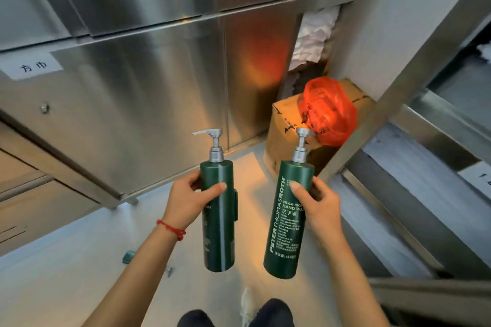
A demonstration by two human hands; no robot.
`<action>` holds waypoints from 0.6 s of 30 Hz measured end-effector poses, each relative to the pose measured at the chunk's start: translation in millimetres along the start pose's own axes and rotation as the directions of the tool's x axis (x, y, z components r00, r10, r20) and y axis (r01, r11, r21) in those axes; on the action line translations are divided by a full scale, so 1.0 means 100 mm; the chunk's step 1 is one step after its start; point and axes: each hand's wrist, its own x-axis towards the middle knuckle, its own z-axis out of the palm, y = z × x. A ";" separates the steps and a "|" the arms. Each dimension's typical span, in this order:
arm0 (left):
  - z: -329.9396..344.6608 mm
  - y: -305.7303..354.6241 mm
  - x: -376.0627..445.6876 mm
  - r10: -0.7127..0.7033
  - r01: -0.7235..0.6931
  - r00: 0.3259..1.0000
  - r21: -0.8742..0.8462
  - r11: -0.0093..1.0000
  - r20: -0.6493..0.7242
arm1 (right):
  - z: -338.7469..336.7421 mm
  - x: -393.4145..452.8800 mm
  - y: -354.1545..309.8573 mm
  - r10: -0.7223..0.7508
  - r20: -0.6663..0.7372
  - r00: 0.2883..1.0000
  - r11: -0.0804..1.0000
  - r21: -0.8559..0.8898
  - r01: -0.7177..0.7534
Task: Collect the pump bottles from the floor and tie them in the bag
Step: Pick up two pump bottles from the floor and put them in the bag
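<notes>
Left hand (186,200) gripping smooth green cylindrical bottle (218,220), right hand (317,203) likewise

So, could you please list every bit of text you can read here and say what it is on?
"PETERTHOMASROTH", "MEGA-RICH HAND WAS…" and "洗手液": green pump bottle in the right hand.
Small print beneath on that bottle: too small to read surely.
Left hand's pump bottle: only "…H" shows.
"方巾": white label on the steel cabinet.
Cardboard box markings: blurred.

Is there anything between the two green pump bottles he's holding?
Nothing: head view shows only bare floor between left bottle and right bottle.
</notes>
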 end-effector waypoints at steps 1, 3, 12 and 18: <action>0.01 0.04 0.14 -0.005 0.005 1.000 -0.004 1.000 0.000 | 0.02 0.17 -0.03 0.004 -0.002 1.000 1.000 0.002 -0.004; 0.03 0.12 0.44 -0.011 0.011 1.000 -0.013 1.000 0.002 | 0.06 0.48 -0.09 0.007 -0.009 1.000 1.000 -0.001 -0.007; 0.17 0.35 2.06 0.020 -0.020 0.992 -0.003 1.000 0.128 | 0.36 1.79 -0.14 0.004 -0.125 0.992 1.000 0.004 -0.003; 0.43 0.61 3.13 0.069 -0.095 0.935 0.059 0.994 0.348 | 0.44 2.48 -0.19 0.013 -0.352 0.936 1.000 0.019 -0.007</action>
